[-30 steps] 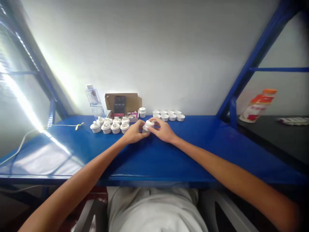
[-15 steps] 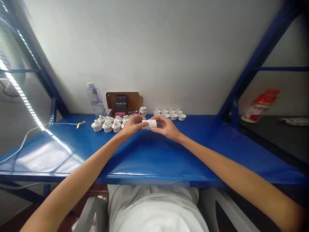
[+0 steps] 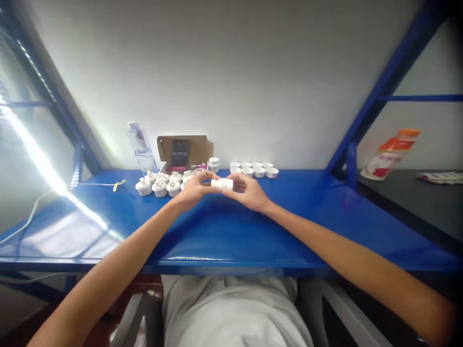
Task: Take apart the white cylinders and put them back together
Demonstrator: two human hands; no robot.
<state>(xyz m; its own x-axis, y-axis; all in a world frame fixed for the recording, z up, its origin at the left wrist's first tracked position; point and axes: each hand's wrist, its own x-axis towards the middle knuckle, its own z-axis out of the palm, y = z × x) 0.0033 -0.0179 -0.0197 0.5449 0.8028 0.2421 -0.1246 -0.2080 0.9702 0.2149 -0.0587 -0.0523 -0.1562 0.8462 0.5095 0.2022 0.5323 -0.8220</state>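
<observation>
A small white cylindrical part point(image 3: 222, 184) lies sideways between my two hands, just above the blue table. My left hand point(image 3: 197, 188) pinches its left end with thumb and fingers. Its right end is held in the fingers of my right hand point(image 3: 249, 191). Left of my left hand stand several white round parts point(image 3: 159, 188) with fittings on top, in rows. Behind my hands is a small white stack point(image 3: 213, 164). Several white cups point(image 3: 247, 171) stand in two rows behind my right hand.
An open cardboard box point(image 3: 200, 149) with a dark device point(image 3: 180, 154) is at the wall, beside a clear bottle point(image 3: 143, 150). A white cable point(image 3: 94, 184) crosses the left side of the blue table point(image 3: 238, 241). An orange-capped bottle point(image 3: 388, 156) stands at the right.
The view has shifted slightly. Both hands still hold the white part, which has moved slightly left in view; the fingers of my right hand have shifted a little around its end.
</observation>
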